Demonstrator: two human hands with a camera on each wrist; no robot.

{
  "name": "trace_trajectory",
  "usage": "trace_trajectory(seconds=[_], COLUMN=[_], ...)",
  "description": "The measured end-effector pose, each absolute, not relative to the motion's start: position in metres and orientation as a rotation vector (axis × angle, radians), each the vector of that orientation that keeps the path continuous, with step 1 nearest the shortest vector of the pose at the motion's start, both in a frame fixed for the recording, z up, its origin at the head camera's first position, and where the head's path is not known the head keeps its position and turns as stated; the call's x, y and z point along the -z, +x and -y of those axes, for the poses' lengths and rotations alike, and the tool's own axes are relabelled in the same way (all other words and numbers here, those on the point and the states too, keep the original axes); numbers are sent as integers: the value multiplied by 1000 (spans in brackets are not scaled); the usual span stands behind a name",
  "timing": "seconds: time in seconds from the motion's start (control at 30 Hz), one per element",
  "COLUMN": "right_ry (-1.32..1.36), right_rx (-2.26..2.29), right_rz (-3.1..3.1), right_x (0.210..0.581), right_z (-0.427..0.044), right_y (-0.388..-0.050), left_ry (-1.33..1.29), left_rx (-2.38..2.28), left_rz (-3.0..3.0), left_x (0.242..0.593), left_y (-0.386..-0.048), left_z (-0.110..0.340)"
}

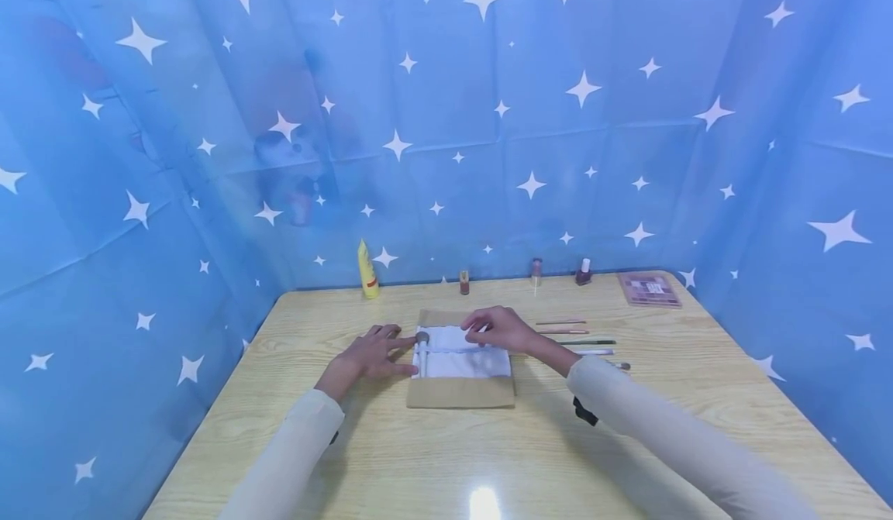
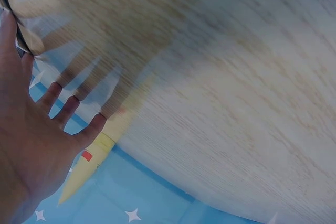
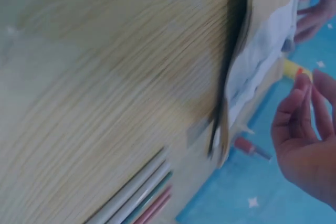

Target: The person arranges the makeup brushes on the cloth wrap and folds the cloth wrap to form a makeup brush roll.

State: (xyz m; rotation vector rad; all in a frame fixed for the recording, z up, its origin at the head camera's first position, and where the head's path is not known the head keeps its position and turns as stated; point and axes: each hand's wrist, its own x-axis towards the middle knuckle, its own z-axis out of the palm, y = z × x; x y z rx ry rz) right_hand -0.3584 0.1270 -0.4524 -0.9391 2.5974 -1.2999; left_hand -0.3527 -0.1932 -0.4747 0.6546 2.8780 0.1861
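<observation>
A tan brush roll (image 1: 460,392) with a white lining lies unfolded on the table. One makeup brush (image 1: 422,353) with a light handle sits upright at its left side, tucked in the lining. My left hand (image 1: 377,353) rests at the roll's left edge, fingers spread, thumb and index by the brush. Over the right part of the lining hovers my right hand (image 1: 504,328), its fingers loosely bent and the thumb close to the fingertips. In the right wrist view nothing shows between the right hand's (image 3: 310,135) fingers.
Several brushes (image 1: 586,342) lie side by side right of the roll. Along the back edge stand a yellow tube (image 1: 367,272), a small bottle (image 1: 463,282), a pinkish bottle (image 1: 536,272) and a dark nail polish bottle (image 1: 584,273). A palette (image 1: 649,289) lies at the back right.
</observation>
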Motion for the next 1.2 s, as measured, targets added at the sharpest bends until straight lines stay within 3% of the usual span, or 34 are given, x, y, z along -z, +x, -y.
trace_trajectory(seconds=[1.2], right_ry=[-802], right_rx=[1197], right_rz=[-2781], right_x=[443], right_z=[-290], right_y=[-332], left_ry=[657], left_rx=[-207], left_rz=[-2870], left_x=[474], left_y=[-352], left_z=[192])
